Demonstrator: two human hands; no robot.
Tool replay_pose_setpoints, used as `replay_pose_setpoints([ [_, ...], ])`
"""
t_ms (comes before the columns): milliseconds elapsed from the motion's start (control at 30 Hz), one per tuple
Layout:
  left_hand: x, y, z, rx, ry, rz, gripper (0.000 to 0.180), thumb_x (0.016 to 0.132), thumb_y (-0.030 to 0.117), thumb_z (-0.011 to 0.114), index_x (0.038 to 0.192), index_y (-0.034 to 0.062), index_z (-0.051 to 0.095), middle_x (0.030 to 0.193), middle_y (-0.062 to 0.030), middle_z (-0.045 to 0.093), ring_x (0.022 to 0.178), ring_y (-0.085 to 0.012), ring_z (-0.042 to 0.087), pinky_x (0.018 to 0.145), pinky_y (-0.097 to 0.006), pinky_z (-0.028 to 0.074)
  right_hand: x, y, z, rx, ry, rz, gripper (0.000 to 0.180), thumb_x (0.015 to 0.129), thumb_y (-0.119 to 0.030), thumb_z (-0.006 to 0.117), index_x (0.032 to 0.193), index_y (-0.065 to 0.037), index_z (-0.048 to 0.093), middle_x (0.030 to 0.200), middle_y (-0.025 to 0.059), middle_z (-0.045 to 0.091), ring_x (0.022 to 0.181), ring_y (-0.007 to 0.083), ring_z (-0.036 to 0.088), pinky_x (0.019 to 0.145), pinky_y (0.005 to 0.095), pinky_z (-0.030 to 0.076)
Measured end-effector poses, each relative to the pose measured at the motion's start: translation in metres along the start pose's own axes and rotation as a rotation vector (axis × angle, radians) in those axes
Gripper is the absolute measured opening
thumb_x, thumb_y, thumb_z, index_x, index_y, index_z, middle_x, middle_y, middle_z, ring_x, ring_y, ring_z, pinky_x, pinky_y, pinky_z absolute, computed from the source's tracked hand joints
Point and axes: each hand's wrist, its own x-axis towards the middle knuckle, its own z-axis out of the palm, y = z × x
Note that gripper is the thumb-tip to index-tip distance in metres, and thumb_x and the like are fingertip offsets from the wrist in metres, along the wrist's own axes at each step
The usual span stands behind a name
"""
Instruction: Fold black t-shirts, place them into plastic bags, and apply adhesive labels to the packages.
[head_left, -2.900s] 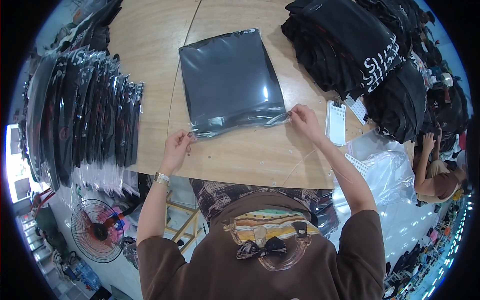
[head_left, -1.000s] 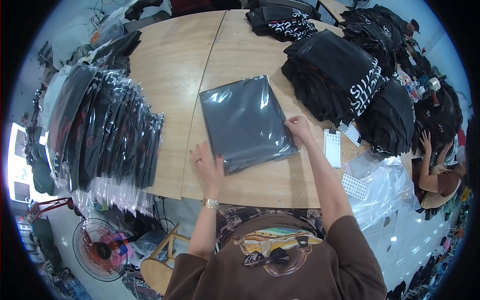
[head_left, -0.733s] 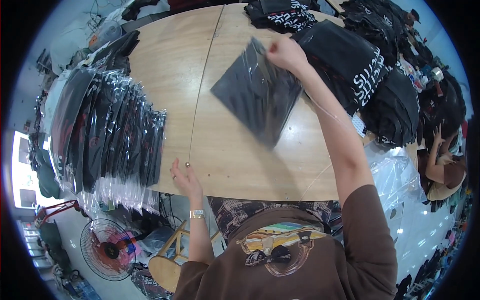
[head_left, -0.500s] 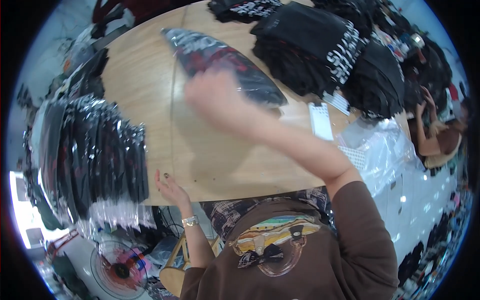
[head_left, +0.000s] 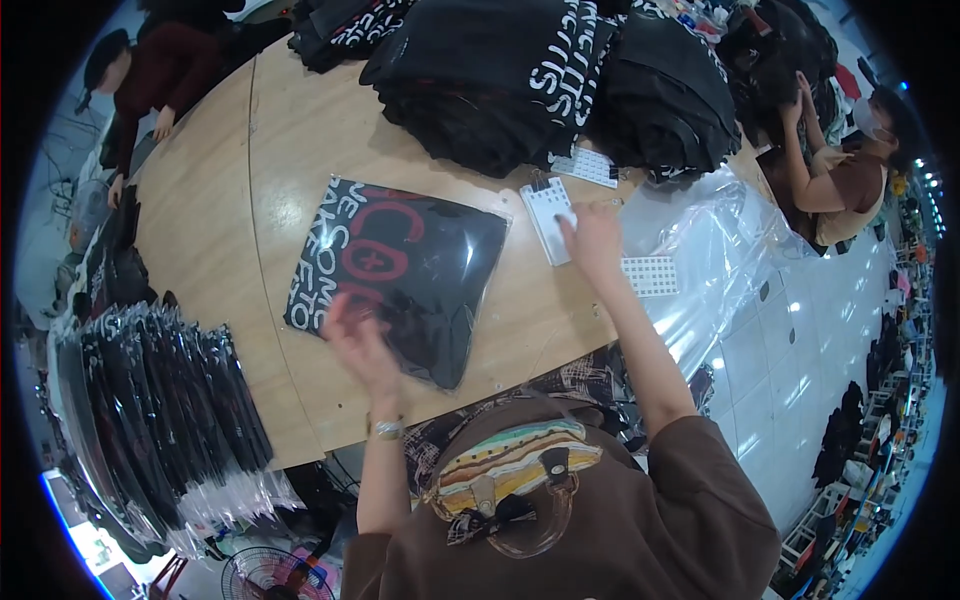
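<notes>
A folded black garment in a clear plastic bag point(head_left: 425, 290), printed in red and white, lies flat on the table in front of me. My left hand point(head_left: 362, 345) is over its near left part, fingers apart and slightly blurred, gripping nothing visible. To the right, my right hand point(head_left: 597, 240) rests at the edge of a white sticker sheet point(head_left: 545, 215) held by a dark clip. Its thumb is spread from the fingers and touches the sheet. Other small-printed sticker sheets point(head_left: 650, 276) lie beside that hand.
Tall stacks of folded black garments point(head_left: 470, 80) stand at the table's far side. A row of bagged garments point(head_left: 160, 400) is at the left edge. Clear plastic bags point(head_left: 705, 260) spread over the right edge. Two other people work at far left and right; a fan point(head_left: 275, 575) is below.
The bagged garment has come nearer and now lies flat. My right hand has left it and moved right to the sticker sheets; my left hand has moved over the bag. The view has shifted.
</notes>
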Motion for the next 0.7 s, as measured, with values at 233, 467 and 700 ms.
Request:
replay_pose_setpoints([
  [233, -0.044, -0.042, 0.124, -0.075, -0.598, -0.552, 0.041, 0.091, 0.028, 0.047, 0.127, 0.0084, 0.04, 0.112, -0.0047, 0.049, 0.101, -0.0145, 0.05, 0.081, -0.03, 0.045, 0.005, 0.012, 0.031, -0.226, -0.03, 0.111, 0.045, 0.072, -0.036, 0.067, 0.095, 0.001, 0.056, 0.096, 0.0203, 0.056, 0.087, 0.033, 0.056, 0.077, 0.0399, 0.043],
  [467, -0.046, -0.051, 0.155, -0.299, -0.692, -0.87, 0.068, 0.089, 0.058, 0.034, 0.137, 0.0107, 0.027, 0.119, -0.0043, 0.046, 0.104, -0.0166, 0.048, 0.086, -0.032, 0.04, -0.022, -0.024, -0.012, 0.54, -0.109, 0.168, 0.028, 0.073, -0.018, 0.064, 0.092, -0.002, 0.052, 0.092, 0.0167, 0.055, 0.083, 0.0345, 0.055, 0.071, 0.0424, 0.043],
  [700, -0.058, -0.035, 0.146, -0.753, -0.648, -1.071, 0.086, 0.083, 0.07, 0.022, 0.132, 0.0007, 0.033, 0.127, -0.0141, 0.046, 0.117, -0.0237, 0.044, 0.101, -0.037, 0.032, -0.08, -0.034, -0.037, 0.334, -0.073, -0.42, 0.037, 0.069, -0.009, 0.061, 0.105, -0.005, 0.052, 0.098, 0.0119, 0.054, 0.091, 0.0291, 0.054, 0.09, 0.0418, 0.034],
])
